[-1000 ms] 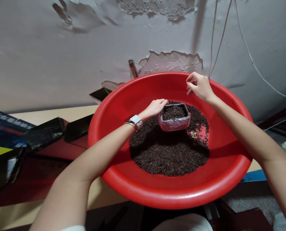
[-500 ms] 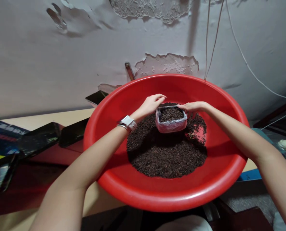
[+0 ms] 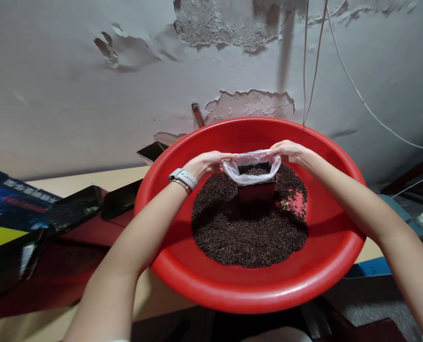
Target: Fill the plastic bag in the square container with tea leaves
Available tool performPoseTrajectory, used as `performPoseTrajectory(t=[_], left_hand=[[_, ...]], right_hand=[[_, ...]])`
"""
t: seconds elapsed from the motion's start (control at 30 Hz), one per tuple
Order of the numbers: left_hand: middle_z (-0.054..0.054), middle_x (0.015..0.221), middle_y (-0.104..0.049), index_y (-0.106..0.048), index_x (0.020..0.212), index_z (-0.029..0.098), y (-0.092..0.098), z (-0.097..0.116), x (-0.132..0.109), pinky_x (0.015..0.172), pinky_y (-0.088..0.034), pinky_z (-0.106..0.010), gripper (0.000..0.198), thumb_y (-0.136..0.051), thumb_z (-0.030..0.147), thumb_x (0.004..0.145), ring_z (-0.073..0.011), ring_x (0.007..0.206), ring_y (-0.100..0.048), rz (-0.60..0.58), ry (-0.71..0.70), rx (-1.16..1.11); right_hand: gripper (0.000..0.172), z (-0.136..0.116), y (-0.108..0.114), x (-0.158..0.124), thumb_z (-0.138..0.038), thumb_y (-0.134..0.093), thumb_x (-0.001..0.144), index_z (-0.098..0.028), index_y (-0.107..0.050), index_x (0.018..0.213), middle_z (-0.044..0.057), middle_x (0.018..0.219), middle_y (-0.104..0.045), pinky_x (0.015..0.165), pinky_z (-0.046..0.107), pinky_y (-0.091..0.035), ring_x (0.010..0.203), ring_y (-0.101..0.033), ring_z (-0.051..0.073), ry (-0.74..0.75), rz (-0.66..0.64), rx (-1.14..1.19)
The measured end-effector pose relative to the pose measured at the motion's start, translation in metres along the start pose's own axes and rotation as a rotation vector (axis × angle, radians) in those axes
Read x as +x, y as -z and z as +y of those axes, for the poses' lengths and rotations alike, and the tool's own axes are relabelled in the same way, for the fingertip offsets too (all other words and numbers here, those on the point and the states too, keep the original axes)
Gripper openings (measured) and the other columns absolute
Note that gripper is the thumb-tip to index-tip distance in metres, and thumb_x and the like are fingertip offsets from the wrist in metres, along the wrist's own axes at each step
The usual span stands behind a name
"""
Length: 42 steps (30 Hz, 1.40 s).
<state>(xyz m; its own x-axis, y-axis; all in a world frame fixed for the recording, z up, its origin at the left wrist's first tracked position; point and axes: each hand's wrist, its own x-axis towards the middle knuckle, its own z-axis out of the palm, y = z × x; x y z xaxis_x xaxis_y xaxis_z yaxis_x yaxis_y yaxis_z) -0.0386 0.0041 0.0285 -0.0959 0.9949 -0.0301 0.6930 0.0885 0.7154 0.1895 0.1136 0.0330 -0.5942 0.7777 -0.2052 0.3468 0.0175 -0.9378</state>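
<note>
**A:** Right then, you were looking down into a wide red basin (image 3: 254, 289) that stood on a pale table (image 3: 90, 175) against a peeling wall (image 3: 90, 95). A heap of dark loose leaf (image 3: 247, 232) lay across the basin's floor.

**B:** Both your hands were at the far middle of that heap. Your left hand (image 3: 209, 163) pinched the left edge of a thin clear plastic bag (image 3: 251, 172), fingers curled in and pressed against the thumb. Your right hand (image 3: 290, 150) pinched the right edge the same way, fingertips closed on the film.

**A:** The bag lined a small dark box (image 3: 256, 194), which sat upright and partly sunk in the heap. You held the bag's rim lifted above the box and drawn apart to either side. I'd judge that was what kept its mouth open. Some dark leaf showed inside.

**B:** The box stood inside the basin, likely so that anything spilled landed back on the heap. Just right of the box, a patch of bare red floor (image 3: 297, 199) showed through the leaf.

**A:** You wore a pale watch (image 3: 183, 176) on your left wrist. Left of the basin lay dark glossy boxes (image 3: 72, 209), and thin cables (image 3: 357, 95) hung down the wall at the far right.
</note>
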Motion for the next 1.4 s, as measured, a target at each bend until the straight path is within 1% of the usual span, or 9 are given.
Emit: performPoseTrajectory(t=[0.23,0.4,0.47,0.63,0.73,0.9,1.1,1.3,1.4], left_hand=[[0.000,0.058,-0.053,-0.058,0.064,0.018,0.027,0.017,-0.014,0.057,-0.040,-0.027,0.029,-0.072,0.041,0.074,-0.0121,0.056,-0.050,0.168,0.110,-0.136],[-0.005,0.059,-0.061,-0.064,0.063,0.018,0.028,0.022,-0.027,0.053,-0.039,-0.027,0.032,-0.071,0.048,0.072,-0.0158,0.057,-0.055,-0.258,0.208,0.081],[-0.002,0.052,-0.055,-0.058,0.054,0.019,0.029,0.021,-0.026,0.052,-0.037,-0.028,0.032,-0.070,0.043,0.072,-0.0137,0.052,-0.049,-0.311,0.146,0.059],[0.002,0.043,-0.029,-0.035,0.043,0.022,0.030,0.016,-0.019,0.051,-0.031,-0.030,0.046,-0.058,0.037,0.081,-0.0099,0.044,-0.034,-0.014,0.103,-0.038],[0.001,0.045,-0.031,-0.039,0.047,0.021,0.027,0.019,-0.018,0.054,-0.032,-0.031,0.040,-0.058,0.033,0.079,-0.0118,0.048,-0.038,0.015,0.104,-0.063],[0.004,0.044,-0.028,-0.042,0.056,0.020,0.028,0.028,-0.023,0.050,-0.027,-0.026,0.031,-0.054,0.029,0.084,-0.0080,0.045,-0.031,0.251,0.059,-0.228],[0.006,0.041,-0.031,-0.037,0.053,0.019,0.023,0.037,-0.026,0.042,-0.020,-0.021,0.034,-0.053,0.020,0.083,-0.0043,0.039,-0.024,0.334,0.045,-0.435],[0.006,0.041,-0.030,-0.039,0.053,0.020,0.027,0.037,-0.025,0.044,-0.021,-0.022,0.032,-0.055,0.020,0.081,-0.0054,0.040,-0.024,0.384,0.080,-0.385],[0.005,0.042,-0.031,-0.039,0.050,0.021,0.032,0.031,-0.025,0.046,-0.023,-0.024,0.038,-0.058,0.031,0.082,-0.0063,0.041,-0.027,0.239,0.079,-0.199]], right_hand=[[0.017,-0.028,-0.004,-0.019,-0.005,-0.065,0.071,-0.017,-0.053,0.074,-0.004,0.060,-0.054,0.058,0.026,-0.051,0.051,-0.051,0.009,0.218,0.329,-0.003],[0.022,-0.031,0.001,-0.029,-0.010,-0.074,0.066,-0.018,-0.056,0.075,0.001,0.060,-0.062,0.049,0.028,-0.049,0.053,-0.059,0.016,-0.037,-0.042,-0.311],[0.023,-0.032,0.004,-0.029,-0.006,-0.073,0.065,-0.019,-0.055,0.073,0.000,0.055,-0.060,0.046,0.025,-0.045,0.049,-0.056,0.015,-0.005,-0.032,-0.348],[0.016,-0.034,0.006,-0.024,-0.010,-0.069,0.071,-0.019,-0.055,0.071,-0.005,0.047,-0.050,0.045,0.025,-0.043,0.043,-0.046,0.010,0.180,0.217,-0.268],[0.010,-0.032,0.004,-0.021,-0.014,-0.065,0.075,-0.017,-0.057,0.070,-0.003,0.050,-0.048,0.049,0.025,-0.043,0.047,-0.046,0.010,0.254,0.288,-0.274],[0.007,-0.032,0.002,-0.017,-0.016,-0.057,0.080,-0.016,-0.055,0.073,-0.001,0.059,-0.050,0.057,0.025,-0.044,0.057,-0.051,0.011,0.432,0.420,-0.205],[0.009,-0.024,-0.002,-0.005,-0.015,-0.056,0.078,-0.017,-0.051,0.071,-0.002,0.063,-0.051,0.061,0.025,-0.043,0.062,-0.051,0.012,0.524,0.512,-0.200],[0.008,-0.020,0.001,0.000,-0.018,-0.053,0.083,-0.017,-0.051,0.076,0.000,0.069,-0.054,0.065,0.027,-0.046,0.069,-0.054,0.013,0.577,0.558,-0.246],[0.008,-0.022,0.002,-0.005,-0.021,-0.054,0.085,-0.018,-0.052,0.079,0.002,0.073,-0.056,0.068,0.029,-0.048,0.074,-0.057,0.015,0.535,0.502,-0.324]])
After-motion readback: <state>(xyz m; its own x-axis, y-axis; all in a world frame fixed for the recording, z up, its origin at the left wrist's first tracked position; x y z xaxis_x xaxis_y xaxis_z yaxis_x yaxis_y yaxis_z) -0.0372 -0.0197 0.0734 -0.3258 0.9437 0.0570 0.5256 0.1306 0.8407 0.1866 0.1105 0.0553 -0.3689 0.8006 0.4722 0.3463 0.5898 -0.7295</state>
